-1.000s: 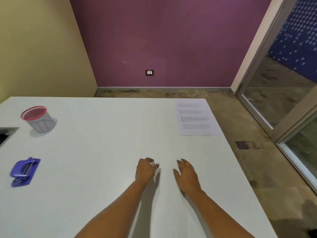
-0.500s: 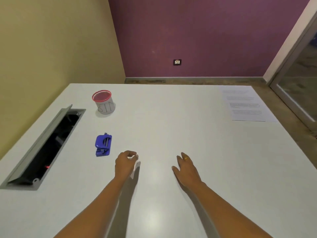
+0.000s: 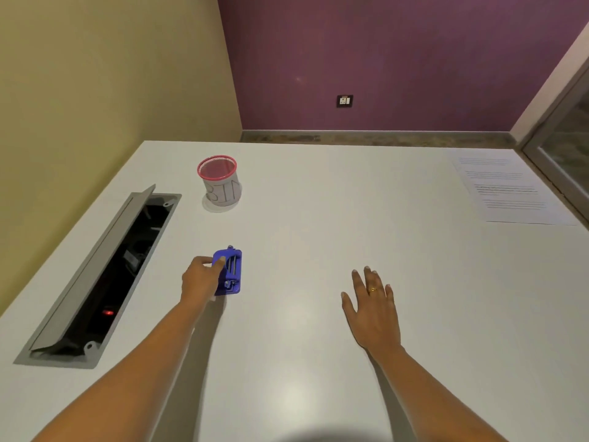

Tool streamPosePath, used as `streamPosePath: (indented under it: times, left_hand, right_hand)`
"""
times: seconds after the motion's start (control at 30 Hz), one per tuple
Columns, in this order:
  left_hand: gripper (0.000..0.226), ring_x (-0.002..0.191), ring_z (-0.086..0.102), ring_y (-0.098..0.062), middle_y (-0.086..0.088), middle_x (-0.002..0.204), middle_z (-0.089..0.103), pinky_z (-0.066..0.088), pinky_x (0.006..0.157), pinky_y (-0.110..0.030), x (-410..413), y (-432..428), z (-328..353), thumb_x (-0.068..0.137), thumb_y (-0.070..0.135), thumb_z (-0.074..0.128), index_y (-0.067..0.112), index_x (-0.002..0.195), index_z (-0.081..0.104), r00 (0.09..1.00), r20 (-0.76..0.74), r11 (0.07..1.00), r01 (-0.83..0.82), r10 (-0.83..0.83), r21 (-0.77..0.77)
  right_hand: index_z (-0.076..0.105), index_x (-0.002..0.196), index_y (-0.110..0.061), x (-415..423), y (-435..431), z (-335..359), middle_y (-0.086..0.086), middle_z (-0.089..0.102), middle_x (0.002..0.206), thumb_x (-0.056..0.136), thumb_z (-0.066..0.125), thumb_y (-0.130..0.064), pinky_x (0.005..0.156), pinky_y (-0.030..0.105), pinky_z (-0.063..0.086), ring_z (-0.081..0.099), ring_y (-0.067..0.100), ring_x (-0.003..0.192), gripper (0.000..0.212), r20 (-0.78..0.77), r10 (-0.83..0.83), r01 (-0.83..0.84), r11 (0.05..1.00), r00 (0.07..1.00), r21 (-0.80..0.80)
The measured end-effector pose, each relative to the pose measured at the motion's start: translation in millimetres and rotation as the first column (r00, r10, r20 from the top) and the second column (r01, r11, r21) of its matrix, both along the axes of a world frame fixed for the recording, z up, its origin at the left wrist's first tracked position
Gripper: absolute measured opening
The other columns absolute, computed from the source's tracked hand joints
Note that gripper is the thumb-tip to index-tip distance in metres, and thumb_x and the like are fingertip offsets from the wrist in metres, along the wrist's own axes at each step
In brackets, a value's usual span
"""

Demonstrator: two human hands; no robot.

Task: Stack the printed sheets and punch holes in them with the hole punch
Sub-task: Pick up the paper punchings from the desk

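A small blue hole punch (image 3: 230, 272) lies on the white table (image 3: 318, 237), left of centre. My left hand (image 3: 201, 280) is on its left side, fingers curled over the top edge. My right hand (image 3: 373, 306) rests flat on the table to the right, fingers spread, a ring on one finger, holding nothing. The printed sheets (image 3: 506, 189) lie at the far right of the table, well away from both hands.
A pink mesh cup wrapped in paper labelled BIN (image 3: 220, 181) stands beyond the punch. An open cable hatch (image 3: 105, 275) with a raised grey lid is sunk into the table on the left. A glass door frame stands at the right.
My left hand moved left from the middle of the table and has reached the hole punch. The view swung left, and the right hand stayed flat in place.
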State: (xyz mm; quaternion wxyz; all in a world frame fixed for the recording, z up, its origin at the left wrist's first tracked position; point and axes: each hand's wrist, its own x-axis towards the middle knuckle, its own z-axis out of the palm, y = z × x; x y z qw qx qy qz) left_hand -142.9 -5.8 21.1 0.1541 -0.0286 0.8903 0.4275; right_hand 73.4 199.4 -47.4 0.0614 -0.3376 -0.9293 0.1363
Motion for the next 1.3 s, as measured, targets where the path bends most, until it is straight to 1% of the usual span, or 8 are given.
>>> streamPosePath:
  times: [0.17, 0.27, 0.33, 0.43, 0.53, 0.77, 1.0, 1.3]
  left_hand:
    - [0.016, 0.056, 0.054, -0.020, -0.014, 0.085, 0.061, 0.047, 0.053, -0.026, -5, 23, -12, 0.090, 0.013, 0.055, 0.004, 0.104, 0.052, 0.992, 0.089, 0.981, 0.073, -0.090, 0.181]
    - [0.012, 0.050, 0.052, -0.014, -0.005, 0.068, 0.058, 0.044, 0.042, -0.013, 5, 45, -14, 0.090, 0.009, 0.055, 0.004, 0.100, 0.055, 0.979, 0.056, 0.956, 0.176, -0.194, 0.236]
    - [0.010, 0.048, 0.051, -0.011, -0.002, 0.063, 0.056, 0.044, 0.043, -0.012, 15, 56, -15, 0.090, 0.007, 0.054, 0.004, 0.099, 0.056, 0.974, 0.024, 0.938, 0.211, -0.226, 0.276]
    - [0.012, 0.051, 0.049, -0.014, -0.003, 0.063, 0.055, 0.046, 0.050, -0.017, 26, 66, -19, 0.090, 0.006, 0.054, 0.003, 0.100, 0.057, 0.983, 0.036, 0.929, 0.156, -0.178, 0.337]
    - [0.014, 0.050, 0.050, -0.015, -0.003, 0.067, 0.057, 0.047, 0.064, -0.029, 27, 70, -20, 0.089, 0.009, 0.055, 0.003, 0.101, 0.059, 0.988, 0.052, 0.957, 0.128, -0.147, 0.260]
    - [0.018, 0.041, 0.051, -0.008, -0.006, 0.057, 0.056, 0.044, 0.050, -0.021, 23, 65, -16, 0.089, 0.008, 0.055, 0.000, 0.104, 0.061, 0.981, 0.108, 0.942, 0.117, -0.158, 0.316]
    - [0.021, 0.032, 0.047, -0.001, -0.008, 0.063, 0.054, 0.041, 0.038, -0.011, 7, 45, -9, 0.090, 0.008, 0.055, 0.001, 0.109, 0.059, 0.961, 0.277, 0.833, -0.136, -0.021, 0.537]
    - [0.028, 0.031, 0.048, -0.002, -0.006, 0.072, 0.057, 0.042, 0.036, -0.012, -22, 5, -7, 0.090, 0.010, 0.056, -0.001, 0.115, 0.057, 0.937, 0.329, 0.797, -0.287, 0.118, 0.531]
  right_hand:
    - [0.025, 0.145, -0.021, -1, 1, -3, 0.006, 0.021, 0.156, 0.094, 0.031, -0.045, 0.118, 0.039, 0.010, 0.015, 0.018, 0.145, 0.057, 0.011, -0.015, 0.015, 0.999, 1.000, 0.028]
    - [0.026, 0.145, -0.021, -2, 1, -3, 0.006, 0.021, 0.155, 0.094, 0.032, -0.045, 0.118, 0.039, 0.010, 0.016, 0.018, 0.145, 0.057, 0.013, -0.020, 0.020, 0.999, 1.000, 0.029]
    - [0.027, 0.145, -0.021, -2, 1, -2, 0.006, 0.022, 0.155, 0.094, 0.033, -0.044, 0.118, 0.039, 0.011, 0.016, 0.019, 0.145, 0.056, 0.008, -0.024, 0.024, 0.999, 1.000, 0.023]
    - [0.028, 0.145, -0.021, -2, 1, -2, 0.006, 0.023, 0.155, 0.094, 0.034, -0.044, 0.118, 0.039, 0.011, 0.018, 0.019, 0.144, 0.056, 0.001, -0.026, 0.026, 0.999, 1.000, 0.019]
    - [0.027, 0.145, -0.021, -2, 0, -2, 0.006, 0.023, 0.155, 0.094, 0.033, -0.044, 0.118, 0.038, 0.010, 0.017, 0.019, 0.144, 0.056, 0.004, -0.026, 0.026, 0.999, 1.000, 0.019]
    - [0.026, 0.145, -0.021, -2, 0, 0, 0.005, 0.021, 0.156, 0.094, 0.032, -0.045, 0.118, 0.038, 0.009, 0.015, 0.018, 0.145, 0.056, 0.003, -0.026, 0.026, 1.000, 1.000, 0.005]
    - [0.026, 0.145, -0.020, 0, -1, 1, 0.006, 0.021, 0.156, 0.095, 0.032, -0.044, 0.119, 0.038, 0.009, 0.014, 0.018, 0.145, 0.056, 0.003, -0.023, 0.023, 1.000, 1.000, 0.008]
    - [0.026, 0.145, -0.020, 0, -1, 2, 0.006, 0.021, 0.156, 0.094, 0.032, -0.044, 0.119, 0.038, 0.009, 0.014, 0.018, 0.145, 0.057, -0.002, -0.024, 0.024, 1.000, 1.000, 0.001]
